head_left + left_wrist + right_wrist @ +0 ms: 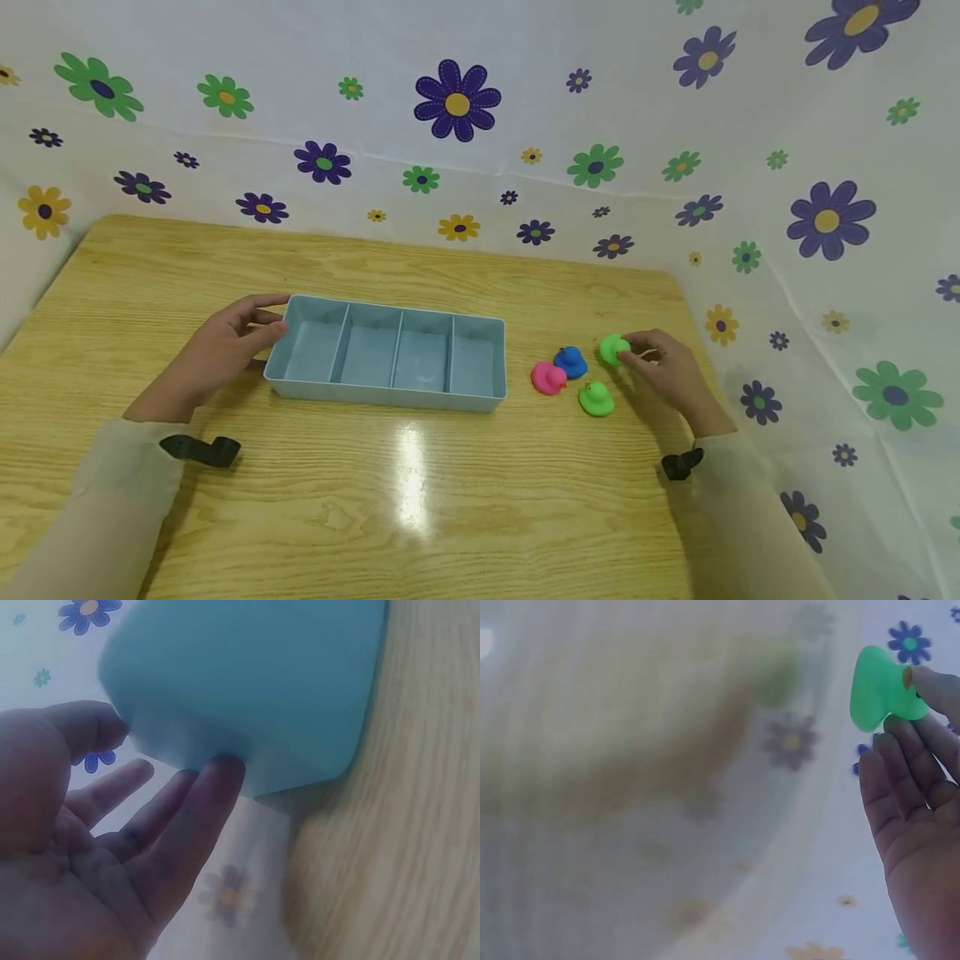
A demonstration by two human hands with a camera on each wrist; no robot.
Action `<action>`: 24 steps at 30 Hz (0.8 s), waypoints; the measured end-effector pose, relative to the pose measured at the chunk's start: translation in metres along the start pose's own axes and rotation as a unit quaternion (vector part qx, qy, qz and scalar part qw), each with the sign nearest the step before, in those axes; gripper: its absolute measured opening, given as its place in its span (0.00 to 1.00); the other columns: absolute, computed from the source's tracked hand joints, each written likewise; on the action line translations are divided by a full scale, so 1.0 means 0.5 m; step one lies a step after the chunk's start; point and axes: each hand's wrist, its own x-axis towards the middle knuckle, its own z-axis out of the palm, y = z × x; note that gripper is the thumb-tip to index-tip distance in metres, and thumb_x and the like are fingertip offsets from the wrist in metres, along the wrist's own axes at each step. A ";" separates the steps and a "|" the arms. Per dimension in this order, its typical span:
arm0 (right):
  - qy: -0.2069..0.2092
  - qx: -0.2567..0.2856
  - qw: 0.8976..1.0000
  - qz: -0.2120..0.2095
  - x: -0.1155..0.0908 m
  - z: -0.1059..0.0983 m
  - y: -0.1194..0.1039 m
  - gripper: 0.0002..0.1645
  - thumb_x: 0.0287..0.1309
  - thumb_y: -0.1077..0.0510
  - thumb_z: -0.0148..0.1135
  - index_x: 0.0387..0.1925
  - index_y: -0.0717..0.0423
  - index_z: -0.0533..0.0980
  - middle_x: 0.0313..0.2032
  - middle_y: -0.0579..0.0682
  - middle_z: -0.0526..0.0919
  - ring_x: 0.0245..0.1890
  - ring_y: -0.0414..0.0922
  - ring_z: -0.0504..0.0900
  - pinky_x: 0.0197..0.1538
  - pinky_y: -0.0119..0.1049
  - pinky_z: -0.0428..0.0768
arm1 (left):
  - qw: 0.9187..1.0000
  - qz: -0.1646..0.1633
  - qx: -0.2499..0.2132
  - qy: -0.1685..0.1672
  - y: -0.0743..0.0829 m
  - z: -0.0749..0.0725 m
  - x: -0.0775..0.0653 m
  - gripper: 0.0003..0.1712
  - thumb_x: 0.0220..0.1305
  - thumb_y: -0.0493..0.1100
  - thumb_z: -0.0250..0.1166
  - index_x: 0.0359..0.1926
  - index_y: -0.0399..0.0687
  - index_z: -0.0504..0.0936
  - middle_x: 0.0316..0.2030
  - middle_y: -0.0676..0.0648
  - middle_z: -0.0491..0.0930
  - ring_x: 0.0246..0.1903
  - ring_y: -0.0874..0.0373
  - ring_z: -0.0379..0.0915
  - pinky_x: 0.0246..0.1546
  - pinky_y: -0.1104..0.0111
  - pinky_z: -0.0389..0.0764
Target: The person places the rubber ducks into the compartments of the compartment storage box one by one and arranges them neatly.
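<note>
Flower-printed cloth point(517, 117) hanging behind and to the right. Wood-grain table point(300, 508) spreading below it.

Pale-blue four-compartment tray point(423, 354) lying left of centre, its long axis running roughly left to right, right end angling slightly toward the person. Left hand point(221, 354) resting at the tray's left end, fingers spread, tips touching the outer wall, not wrapping it.

Right hand point(667, 371) working beyond the opposite end; the whole tray is lying to its left, the right-end compartment sitting nearest. Its thumb and fingers are pinching a green rubber duck point(611, 348); cannot tell whether the duck is clearing the tabletop.

Between tray and right hand, pink duck point(547, 378) and blue duck point(572, 362) sitting close together, second green duck point(597, 401) sitting nearer the person.
</note>
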 end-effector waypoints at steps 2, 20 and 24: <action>0.009 0.002 1.000 -0.007 0.008 -0.006 -0.011 0.21 0.73 0.52 0.63 0.59 0.61 0.79 0.49 0.58 0.82 0.48 0.52 0.81 0.53 0.49 0.82 | 1.000 -0.003 -0.004 -0.003 -0.001 -0.002 0.002 0.36 0.79 0.57 0.55 0.81 0.52 0.59 0.63 0.37 0.69 0.51 0.58 0.76 0.43 0.63 0.87; 0.035 0.026 0.996 -0.083 0.049 -0.002 -0.197 0.18 0.67 0.58 0.70 0.55 0.60 0.83 0.48 0.56 0.83 0.48 0.55 0.82 0.50 0.51 0.85 | 1.000 -0.003 -0.003 0.008 0.009 0.001 -0.002 0.35 0.80 0.54 0.56 0.79 0.49 0.62 0.58 0.39 0.70 0.47 0.63 0.75 0.41 0.65 0.88; 0.029 0.032 0.994 -0.101 0.057 0.003 -0.240 0.18 0.66 0.57 0.71 0.54 0.60 0.83 0.47 0.56 0.84 0.47 0.55 0.83 0.50 0.52 0.85 | 1.000 -0.001 -0.002 0.010 0.008 0.002 -0.001 0.34 0.80 0.54 0.56 0.79 0.48 0.62 0.58 0.39 0.71 0.46 0.65 0.75 0.40 0.64 0.88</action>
